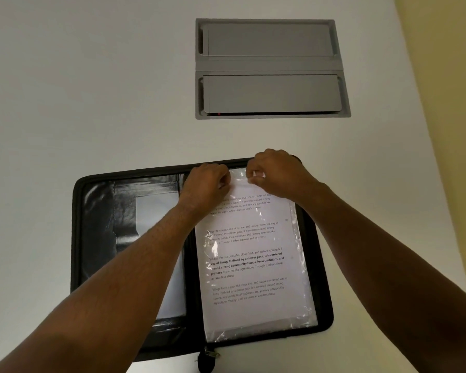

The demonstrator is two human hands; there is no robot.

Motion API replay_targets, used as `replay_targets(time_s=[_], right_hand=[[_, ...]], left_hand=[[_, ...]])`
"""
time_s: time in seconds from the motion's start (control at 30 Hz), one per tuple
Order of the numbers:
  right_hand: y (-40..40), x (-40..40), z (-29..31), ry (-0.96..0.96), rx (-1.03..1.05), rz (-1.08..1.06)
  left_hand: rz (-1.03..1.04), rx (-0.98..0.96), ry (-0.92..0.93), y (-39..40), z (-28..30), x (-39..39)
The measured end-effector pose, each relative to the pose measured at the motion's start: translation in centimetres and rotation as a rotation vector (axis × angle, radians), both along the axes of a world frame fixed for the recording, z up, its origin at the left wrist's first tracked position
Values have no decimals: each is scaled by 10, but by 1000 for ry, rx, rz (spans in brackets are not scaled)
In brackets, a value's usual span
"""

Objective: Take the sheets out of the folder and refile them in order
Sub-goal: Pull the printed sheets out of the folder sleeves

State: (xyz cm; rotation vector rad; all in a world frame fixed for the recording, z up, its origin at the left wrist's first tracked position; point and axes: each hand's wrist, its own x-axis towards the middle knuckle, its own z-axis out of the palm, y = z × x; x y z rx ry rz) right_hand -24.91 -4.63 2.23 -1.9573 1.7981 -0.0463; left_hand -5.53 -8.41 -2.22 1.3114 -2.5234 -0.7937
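two hands — left hand, right hand — pinching one plastic sleeve, one folder

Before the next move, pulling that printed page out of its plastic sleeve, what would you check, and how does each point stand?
1. Folder lies open flat: ok.
2. Left hand pinches the plastic sleeve at its top edge: ok.
3. Right hand has a grip on the same edge: ok.
4. Sleeve mouth parted: cannot tell.
5. Printed sheet lies straight inside: ok.
6. Bare table beyond the folder for laying sheets: ok.

Glossy black folder – crinkled clear plastic sleeve over matt paper sheet.
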Motion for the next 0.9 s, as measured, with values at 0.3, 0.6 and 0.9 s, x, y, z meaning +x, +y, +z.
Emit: replay_targets(time_s=[0.3, 0.6, 0.9], right_hand=[[-10, -5, 9, -37, 222, -71], [-40, 2, 17, 144, 421, 104], [-43, 18, 12, 168, 442, 251]], left_hand=[[-11, 31, -38, 0, 5, 3], [-51, 41, -7, 6, 7, 6], [-60, 87, 63, 13, 8, 6]])
